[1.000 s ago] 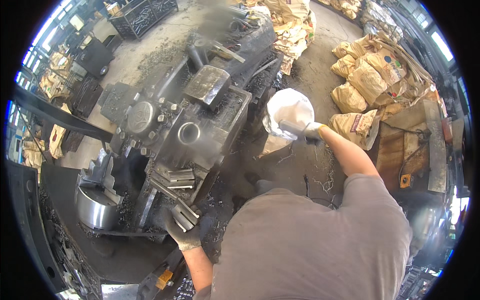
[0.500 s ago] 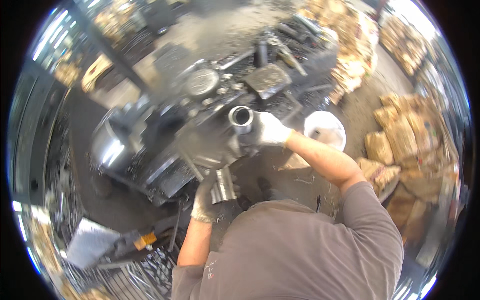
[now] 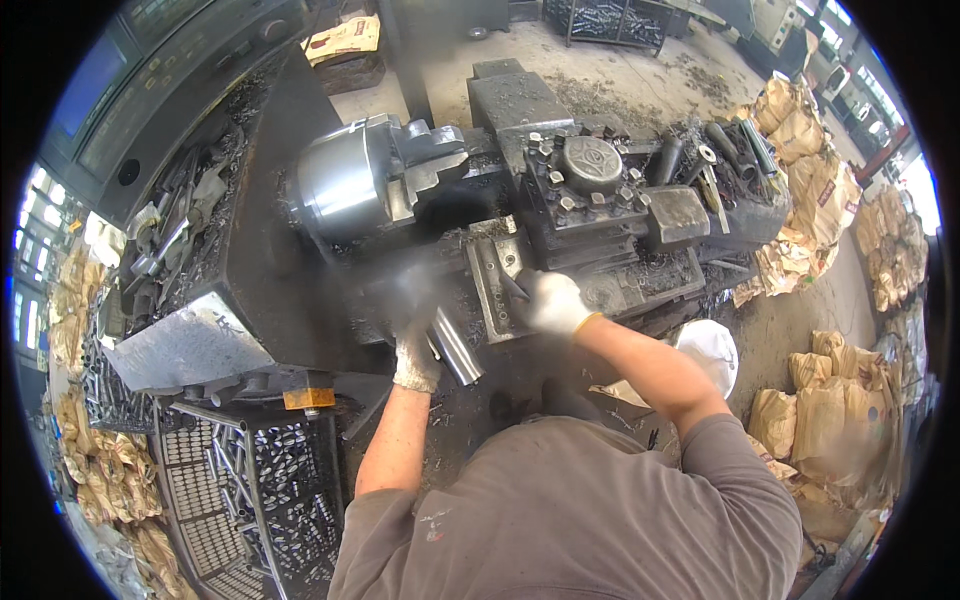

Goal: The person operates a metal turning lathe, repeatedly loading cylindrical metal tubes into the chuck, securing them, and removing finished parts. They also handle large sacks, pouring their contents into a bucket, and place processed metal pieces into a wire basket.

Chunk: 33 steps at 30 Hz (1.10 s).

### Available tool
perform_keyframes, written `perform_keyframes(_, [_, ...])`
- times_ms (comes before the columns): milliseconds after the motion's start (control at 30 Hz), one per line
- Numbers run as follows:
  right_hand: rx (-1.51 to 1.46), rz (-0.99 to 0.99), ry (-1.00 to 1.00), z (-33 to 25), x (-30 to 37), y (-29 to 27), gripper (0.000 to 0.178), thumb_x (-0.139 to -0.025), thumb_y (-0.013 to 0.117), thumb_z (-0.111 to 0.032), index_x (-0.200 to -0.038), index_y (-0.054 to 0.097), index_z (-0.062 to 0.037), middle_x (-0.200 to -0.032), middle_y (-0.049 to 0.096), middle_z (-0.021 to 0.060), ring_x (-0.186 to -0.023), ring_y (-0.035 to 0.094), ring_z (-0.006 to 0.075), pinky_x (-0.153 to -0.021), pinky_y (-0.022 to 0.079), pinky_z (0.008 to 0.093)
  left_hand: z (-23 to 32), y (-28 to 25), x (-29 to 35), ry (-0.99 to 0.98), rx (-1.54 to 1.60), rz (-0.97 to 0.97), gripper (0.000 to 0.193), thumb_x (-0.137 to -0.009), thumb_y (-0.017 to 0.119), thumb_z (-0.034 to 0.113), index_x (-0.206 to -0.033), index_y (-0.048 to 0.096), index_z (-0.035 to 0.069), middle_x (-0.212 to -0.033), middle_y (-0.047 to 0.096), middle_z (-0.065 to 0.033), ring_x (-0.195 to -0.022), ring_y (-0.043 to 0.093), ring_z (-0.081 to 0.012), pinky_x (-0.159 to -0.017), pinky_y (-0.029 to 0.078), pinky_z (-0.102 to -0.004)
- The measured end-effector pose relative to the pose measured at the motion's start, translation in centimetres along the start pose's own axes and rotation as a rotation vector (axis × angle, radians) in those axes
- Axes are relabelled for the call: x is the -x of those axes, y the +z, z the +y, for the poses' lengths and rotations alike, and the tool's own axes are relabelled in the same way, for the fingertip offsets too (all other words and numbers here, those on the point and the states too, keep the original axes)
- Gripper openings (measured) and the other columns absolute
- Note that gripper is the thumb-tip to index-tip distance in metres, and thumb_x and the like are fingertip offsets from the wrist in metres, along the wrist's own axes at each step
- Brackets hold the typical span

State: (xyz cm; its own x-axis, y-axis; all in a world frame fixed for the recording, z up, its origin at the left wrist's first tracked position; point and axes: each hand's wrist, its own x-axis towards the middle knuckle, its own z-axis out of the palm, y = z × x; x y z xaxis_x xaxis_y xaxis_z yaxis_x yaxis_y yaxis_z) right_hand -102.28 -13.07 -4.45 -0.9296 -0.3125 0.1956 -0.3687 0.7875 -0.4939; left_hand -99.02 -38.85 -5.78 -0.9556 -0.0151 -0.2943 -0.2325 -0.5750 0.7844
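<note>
My left hand (image 3: 414, 345), in a pale work glove, is closed around a shiny metal cylinder (image 3: 456, 348). The cylinder slants toward me below the lathe; its upper end is blurred and partly hidden by the glove. My right hand (image 3: 556, 303), in a white glove, has its fingers curled at the lathe carriage (image 3: 492, 290). A dark piece (image 3: 515, 287) shows at those fingers, and its kind cannot be made out. Up and left of both hands is the bright lathe chuck (image 3: 345, 182) with stepped jaws. Beyond my right hand stands the bolted tool post (image 3: 592, 165).
Tools, including a caliper-like one (image 3: 712, 190), lie right of the tool post. A white bucket (image 3: 708, 355) stands near my right forearm. Filled sacks (image 3: 815, 420) line the right. At lower left, a mesh crate (image 3: 200, 500) holds many small metal parts under a metal sheet (image 3: 190, 345).
My view has swung left, so the lathe appears farther right. The metal tube seen upright at my right hand no longer shows; that hand is now down at the carriage. The left hand's cylinder has tilted.
</note>
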Motion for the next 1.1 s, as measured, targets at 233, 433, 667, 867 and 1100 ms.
perform_keyframes(233, [-0.429, -0.732, 0.261, -6.2, -6.1, -6.9, 0.071, -0.085, 0.084, -0.049, -0.128, 0.067, 0.0046, -0.116, 0.077, 0.0189, -0.109, 0.073, 0.0252, -0.094, 0.057, 0.0395, 2.3, 7.0, 0.5, 0.103, 0.220, 0.087, 0.042, -0.104, 0.064, 0.033, -0.134, 0.061, 0.004, -0.123, 0.071, -0.0090, -0.114, 0.066, -0.0243, -0.106, 0.049, -0.0409])
perform_keyframes(433, [-0.596, -0.308, 0.040, -8.5, -8.5, -14.1, 0.086, -0.070, 0.091, -0.037, -0.140, 0.058, 0.0001, -0.118, 0.074, 0.0236, -0.114, 0.073, 0.0349, -0.099, 0.058, 0.0406, 7.9, 10.8, 0.4, 0.506, -0.014, -0.460, 0.088, -0.104, 0.063, 0.047, -0.167, 0.026, -0.001, -0.163, 0.045, -0.0167, -0.151, 0.044, -0.0306, -0.125, 0.033, -0.0484])
perform_keyframes(667, [0.619, 0.067, -0.674, -0.4, -25.6, -20.9, 0.048, -0.073, 0.081, -0.020, -0.118, 0.070, -0.0056, -0.096, 0.074, 0.0184, -0.079, 0.075, 0.0384, -0.071, 0.062, 0.0476, 0.6, -3.3, -0.3, 0.239, -0.196, 0.162, 0.059, -0.095, 0.076, 0.033, -0.143, 0.061, 0.002, -0.126, 0.073, -0.0158, -0.115, 0.072, -0.0314, -0.103, 0.058, -0.0443])
perform_keyframes(867, [0.521, -0.569, -0.263, 5.4, -30.1, -15.9, 0.046, -0.069, 0.087, -0.027, -0.111, 0.079, -0.0120, -0.102, 0.080, 0.0147, -0.097, 0.077, 0.0341, -0.084, 0.061, 0.0434, -5.6, -11.2, 7.8, 0.033, -0.052, 0.525, 0.047, -0.096, 0.074, 0.033, -0.134, 0.066, 0.006, -0.118, 0.075, -0.0122, -0.100, 0.072, -0.0284, -0.083, 0.059, -0.0382])
perform_keyframes(1100, [0.194, -0.730, -0.277, 6.2, -32.0, -9.5, 0.063, -0.065, 0.086, -0.043, -0.111, 0.076, -0.0015, -0.103, 0.078, 0.0236, -0.095, 0.076, 0.0348, -0.083, 0.059, 0.0439, -4.2, -16.0, 12.4, 0.190, 0.041, 0.985, 0.033, -0.102, 0.065, 0.042, -0.115, 0.067, 0.011, -0.104, 0.070, -0.0058, -0.091, 0.067, -0.0231, -0.080, 0.054, -0.0392])
